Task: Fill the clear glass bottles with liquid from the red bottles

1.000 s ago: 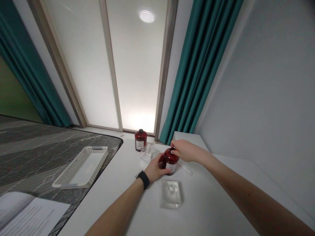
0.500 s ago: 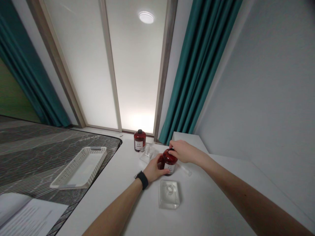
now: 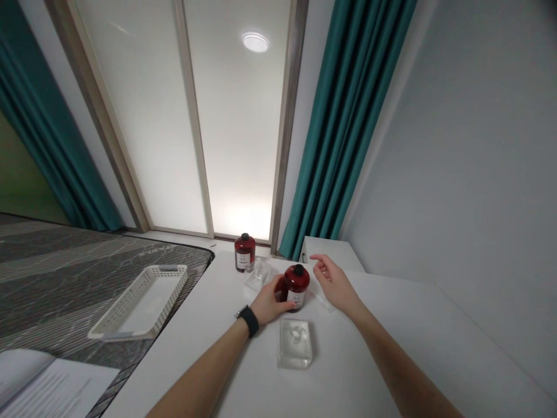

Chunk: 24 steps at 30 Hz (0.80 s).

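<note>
**One hand around the near bottle, the other free beside its cap**

The near bottle [image 3: 298, 281], dark red and labelled, stood upright on the white counter [image 3: 195, 348], its black cap [image 3: 298, 269] seated on the neck. The left hand [image 3: 270, 302] was closed around its left side, thumb across the front by the label and fingers reaching behind; a grip that low probably served to steady the body while leaving the cap uncovered. The right hand [image 3: 334, 284] held nothing that could be seen. It hung just right of the bottle, apart from it.

A square clear container [image 3: 295, 347] with a round opening on top sat flat in front of the bottle, seemingly put where either hand could get at it. Another clear piece [image 3: 257, 276] lay behind the left hand, its shape hard to make out, and a matching far bottle [image 3: 245, 253] stood beyond, capped, perhaps set back to keep the middle uncrowded. A thin clear object [image 3: 322, 301] lay partly behind the right hand, too faint to identify.

The left forearm slanted in from the lower left, a dark watch [image 3: 249, 320] at the wrist. The right forearm rose from the lower right, its hand turned inward, index finger stretched leftward toward the cap and the other fingers loosely curled.
</note>
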### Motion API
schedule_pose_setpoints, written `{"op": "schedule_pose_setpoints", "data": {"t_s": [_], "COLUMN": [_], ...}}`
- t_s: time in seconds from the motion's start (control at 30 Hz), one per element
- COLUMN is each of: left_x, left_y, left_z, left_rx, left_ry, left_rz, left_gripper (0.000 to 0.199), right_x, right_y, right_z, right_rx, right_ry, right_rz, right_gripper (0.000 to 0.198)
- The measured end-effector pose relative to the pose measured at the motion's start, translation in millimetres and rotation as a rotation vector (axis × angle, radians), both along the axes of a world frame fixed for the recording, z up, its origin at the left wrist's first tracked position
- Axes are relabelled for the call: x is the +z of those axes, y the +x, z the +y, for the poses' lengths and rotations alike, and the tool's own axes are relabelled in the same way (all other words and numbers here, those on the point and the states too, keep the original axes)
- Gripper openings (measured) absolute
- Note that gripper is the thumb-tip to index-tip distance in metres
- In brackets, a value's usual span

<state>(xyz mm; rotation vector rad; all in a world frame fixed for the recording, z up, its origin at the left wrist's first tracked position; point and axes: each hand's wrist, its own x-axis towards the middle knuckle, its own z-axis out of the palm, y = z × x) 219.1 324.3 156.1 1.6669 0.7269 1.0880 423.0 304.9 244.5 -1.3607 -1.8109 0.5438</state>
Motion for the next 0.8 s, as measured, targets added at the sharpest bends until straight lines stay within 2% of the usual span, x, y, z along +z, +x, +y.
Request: {"op": "schedule_pose_setpoints", "data": {"t_s": [0.13, 0.23, 0.4, 0.53, 0.67, 0.8], "left_x": [-0.4, -2.4, -7.5, -3.5, 11.0, 36.0], "left_y": [0.7, 1.0, -1.9, -3.7, -3.3, -10.3], "left_z": [0.6, 1.5, 4.4, 3.1, -2.7, -10.0], "left_rx": [-0.004, -0.009, 0.001, -0.005, 0.026, 0.055], "left_ry": [-0.005, -0.028, -0.053, -0.053, 0.017, 0.093], "left_rz": [-0.01, -0.041, -0.057, -0.062, -0.089, -0.107], "left_gripper": [0.064, 0.057, 0.055, 0.056, 0.057, 0.058], "right_x": [-54.9, -80.0, -86.0, -87.9, -95.7, -102.4], "right_y": [5.0, 0.9, -3.9, -0.6, 2.8, 3.0], "right_z": [-14.6, -24.6, -35.9, -39.9, -40.2, -39.3], "right_rx": [-0.081, -0.069, 0.017, 0.016, -0.025, -0.041], "right_ry": [-0.049, -0.088, -0.166, -0.157, -0.137, -0.154], "right_rz": [0.199, 0.277, 0.41, 0.482, 0.531, 0.545], "right_gripper": [0.044, 0.045, 0.046, 0.045, 0.046, 0.049]}}
